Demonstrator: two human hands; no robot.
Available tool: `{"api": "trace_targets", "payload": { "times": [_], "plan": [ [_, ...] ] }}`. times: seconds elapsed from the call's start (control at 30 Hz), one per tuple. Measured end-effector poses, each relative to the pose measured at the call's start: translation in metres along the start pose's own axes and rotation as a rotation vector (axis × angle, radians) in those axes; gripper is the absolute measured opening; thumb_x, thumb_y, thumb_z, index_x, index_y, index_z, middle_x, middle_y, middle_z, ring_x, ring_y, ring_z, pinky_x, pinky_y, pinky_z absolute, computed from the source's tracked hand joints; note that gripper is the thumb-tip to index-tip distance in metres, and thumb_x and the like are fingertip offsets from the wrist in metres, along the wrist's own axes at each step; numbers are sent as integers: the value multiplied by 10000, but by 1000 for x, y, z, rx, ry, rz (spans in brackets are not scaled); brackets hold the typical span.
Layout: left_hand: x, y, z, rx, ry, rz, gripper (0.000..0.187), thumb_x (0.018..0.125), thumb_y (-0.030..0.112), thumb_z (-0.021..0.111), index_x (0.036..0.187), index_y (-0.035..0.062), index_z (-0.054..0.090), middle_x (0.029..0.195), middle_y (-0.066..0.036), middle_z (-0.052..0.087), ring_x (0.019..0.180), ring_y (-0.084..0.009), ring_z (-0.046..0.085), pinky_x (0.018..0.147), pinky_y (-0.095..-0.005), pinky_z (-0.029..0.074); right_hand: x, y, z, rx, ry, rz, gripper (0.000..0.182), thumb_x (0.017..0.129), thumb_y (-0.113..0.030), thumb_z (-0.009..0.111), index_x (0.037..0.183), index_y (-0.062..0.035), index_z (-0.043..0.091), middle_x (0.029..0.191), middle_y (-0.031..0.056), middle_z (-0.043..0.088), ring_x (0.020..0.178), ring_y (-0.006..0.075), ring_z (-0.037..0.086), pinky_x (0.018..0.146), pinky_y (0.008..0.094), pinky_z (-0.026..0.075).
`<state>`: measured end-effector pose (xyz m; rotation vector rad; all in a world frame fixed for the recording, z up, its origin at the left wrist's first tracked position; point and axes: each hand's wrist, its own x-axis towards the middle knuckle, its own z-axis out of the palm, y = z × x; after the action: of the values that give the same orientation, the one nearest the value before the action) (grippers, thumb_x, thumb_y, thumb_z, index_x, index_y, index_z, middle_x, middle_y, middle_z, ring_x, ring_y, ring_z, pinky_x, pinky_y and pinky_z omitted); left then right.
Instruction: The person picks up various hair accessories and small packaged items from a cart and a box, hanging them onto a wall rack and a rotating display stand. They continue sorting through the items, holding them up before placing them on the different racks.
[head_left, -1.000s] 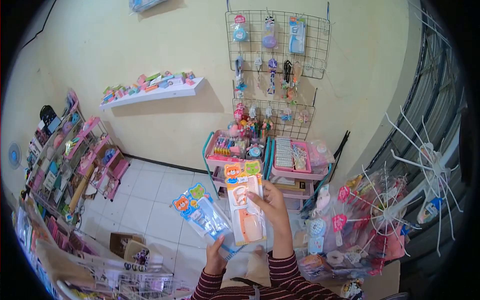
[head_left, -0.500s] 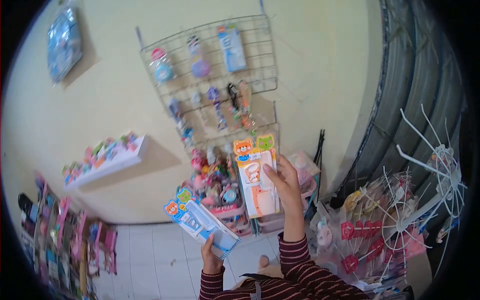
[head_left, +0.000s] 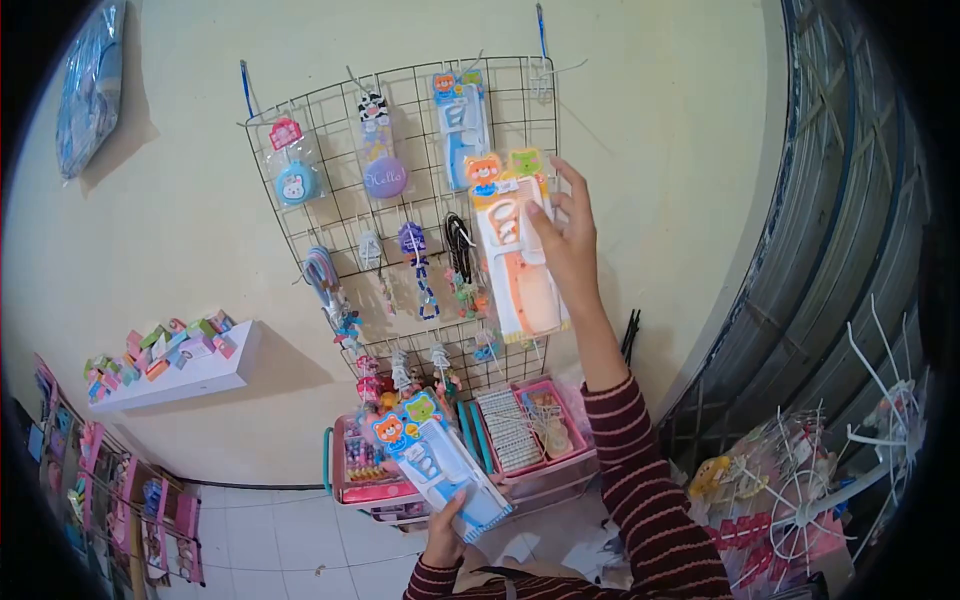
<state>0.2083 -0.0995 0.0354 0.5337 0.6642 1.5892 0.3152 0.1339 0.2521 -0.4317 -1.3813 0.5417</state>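
My right hand [head_left: 572, 240] is raised in front of a wire grid rack [head_left: 335, 95] and grips an orange blister pack [head_left: 528, 285] upright by its right edge. Bear and frog faces top its card, and a pale orange moulded piece shows through the plastic. Lower down, my left hand [head_left: 445, 532] holds a blue blister pack [head_left: 438, 462] of the same style, tilted to the left, thumb across its front. A similar blue pack [head_left: 460, 130] hangs on the rack's top row, just behind and above the orange one. The exact contents of the packs are hard to make out.
Bracelets, hair ties and round purple and blue pouches hang on the rack. Below stands a pink basket trolley [head_left: 375, 490] of small goods. A white wall shelf [head_left: 180, 380] is at left, a white wire stand [head_left: 800, 515] at right, beside a metal folding door [head_left: 800, 230].
My right hand has lifted the orange pack up toward the rack's upper rows. The blue pack in my left hand has shifted right and slightly down. The view has moved closer to the rack.
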Motion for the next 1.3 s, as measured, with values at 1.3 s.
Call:
{"api": "trace_targets", "payload": {
  "times": [1.3],
  "plan": [
    [30,76,-16,15,-83,103,410,799,129,453,1146,-34,310,1081,-175,457,979,-272,479,823,-344,404,-118,26,94,218,-961,349,659,704,-227,631,1183,18,251,1126,129,404,1024,176,409,828,323,347]
  ]
}}
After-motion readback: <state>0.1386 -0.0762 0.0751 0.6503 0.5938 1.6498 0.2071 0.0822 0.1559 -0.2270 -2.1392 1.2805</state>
